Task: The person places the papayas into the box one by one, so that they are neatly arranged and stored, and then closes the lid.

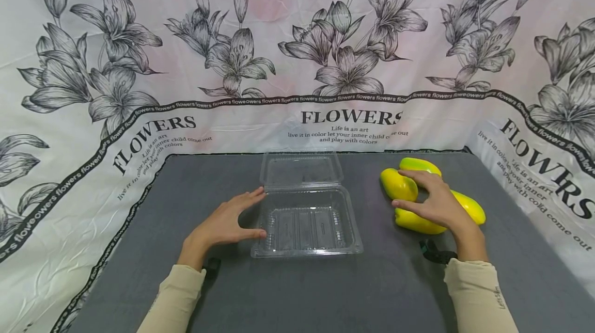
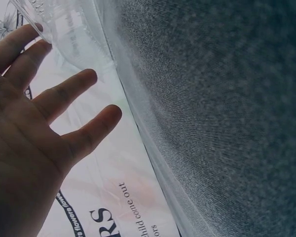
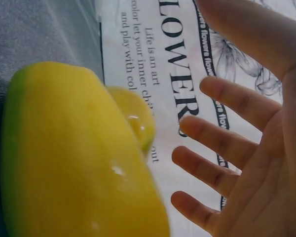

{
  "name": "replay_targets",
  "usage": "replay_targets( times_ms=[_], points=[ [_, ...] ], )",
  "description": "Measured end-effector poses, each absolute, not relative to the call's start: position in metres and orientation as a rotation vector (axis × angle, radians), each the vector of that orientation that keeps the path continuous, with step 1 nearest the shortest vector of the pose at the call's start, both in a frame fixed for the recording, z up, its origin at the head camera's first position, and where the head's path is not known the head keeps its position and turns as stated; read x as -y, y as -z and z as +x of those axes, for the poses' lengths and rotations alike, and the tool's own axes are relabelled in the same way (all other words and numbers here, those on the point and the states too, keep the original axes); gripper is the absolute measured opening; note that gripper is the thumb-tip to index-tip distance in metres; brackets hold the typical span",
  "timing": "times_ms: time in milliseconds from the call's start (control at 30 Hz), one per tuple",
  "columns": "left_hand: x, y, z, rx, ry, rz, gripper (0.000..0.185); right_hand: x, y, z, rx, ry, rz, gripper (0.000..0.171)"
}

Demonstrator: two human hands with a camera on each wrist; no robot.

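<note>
An open clear plastic clamshell container [image 1: 307, 224] lies mid-table, its lid [image 1: 301, 168] folded back flat. My left hand [image 1: 232, 222] rests beside its left wall with straight fingers, the thumb tip against the front-left corner. In the left wrist view the left hand [image 2: 39, 128] is spread, its fingertips near the container rim [image 2: 74, 34]. Several yellow-green fruits [image 1: 398, 184] lie at the right. My right hand [image 1: 429, 199] hovers spread over them, gripping none. The right wrist view shows the right hand [image 3: 246, 148] with splayed fingers beside one fruit [image 3: 74, 158].
The dark grey table [image 1: 297, 291] is ringed by a white flower-print cloth [image 1: 325, 64] at the back and sides. Bare table surface lies in front of the container and between it and the fruits. A black wrist strap [image 1: 437, 253] shows on the right arm.
</note>
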State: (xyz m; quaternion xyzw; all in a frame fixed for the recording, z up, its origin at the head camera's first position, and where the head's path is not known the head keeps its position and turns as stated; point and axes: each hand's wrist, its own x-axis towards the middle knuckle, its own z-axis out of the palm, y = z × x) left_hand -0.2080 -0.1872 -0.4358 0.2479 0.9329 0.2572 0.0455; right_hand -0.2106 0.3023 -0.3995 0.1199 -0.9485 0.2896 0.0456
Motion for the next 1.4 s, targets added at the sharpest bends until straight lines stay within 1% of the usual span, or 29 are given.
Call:
replay_targets(
  times_ms=[400, 600, 800, 1100, 1400],
  points=[
    [0.186, 0.436, -0.207, -2.854, -0.776, 0.754, 0.093, -0.302, 0.416, -0.220, 2.794, -0.864, 0.235, 0.076],
    [0.185, 0.438, -0.207, -2.855, -0.768, 0.752, 0.093, -0.297, 0.424, -0.225, 2.823, -0.817, 0.162, 0.077],
    [0.185, 0.436, -0.206, -2.850, -0.770, 0.752, 0.093, -0.297, 0.421, -0.230, 2.863, -0.750, 0.096, 0.078],
    [0.186, 0.435, -0.207, -2.841, -0.778, 0.756, 0.094, -0.301, 0.416, -0.239, 2.918, -0.743, 0.107, 0.080],
    [0.185, 0.437, -0.208, -2.835, -0.780, 0.739, 0.094, -0.301, 0.418, -0.239, 3.026, -0.768, 0.076, 0.083]
  ],
)
